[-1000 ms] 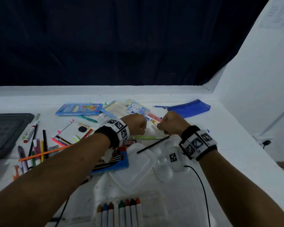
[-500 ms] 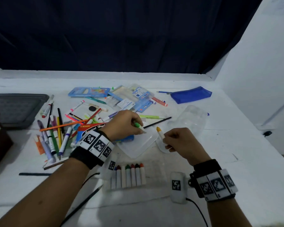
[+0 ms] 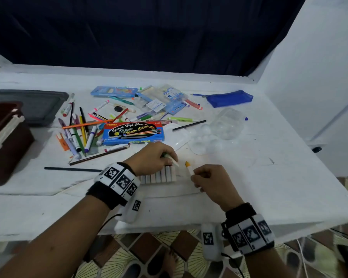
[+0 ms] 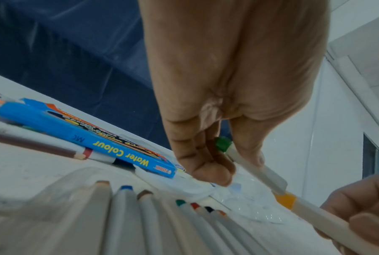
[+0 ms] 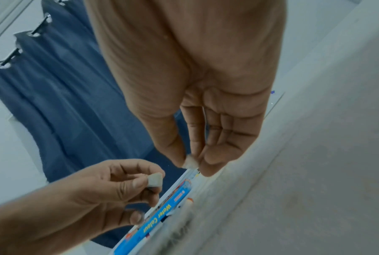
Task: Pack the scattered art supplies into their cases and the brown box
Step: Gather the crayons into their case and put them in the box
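I am pinching a white-wrapped, orange-tipped crayon [image 3: 189, 167] in my right hand [image 3: 210, 182] and gripping a green-tipped one [image 3: 171, 158] in my left hand [image 3: 152, 157], over the crayon row [image 3: 159, 176] in its clear case, the brown box [image 3: 3, 137] sitting far left.

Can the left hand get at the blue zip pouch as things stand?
Probably not right now. The left hand already pinches a green-tipped crayon, and the blue zip pouch lies at the far right of the table, beyond the clear palette. Nothing covers the pouch.
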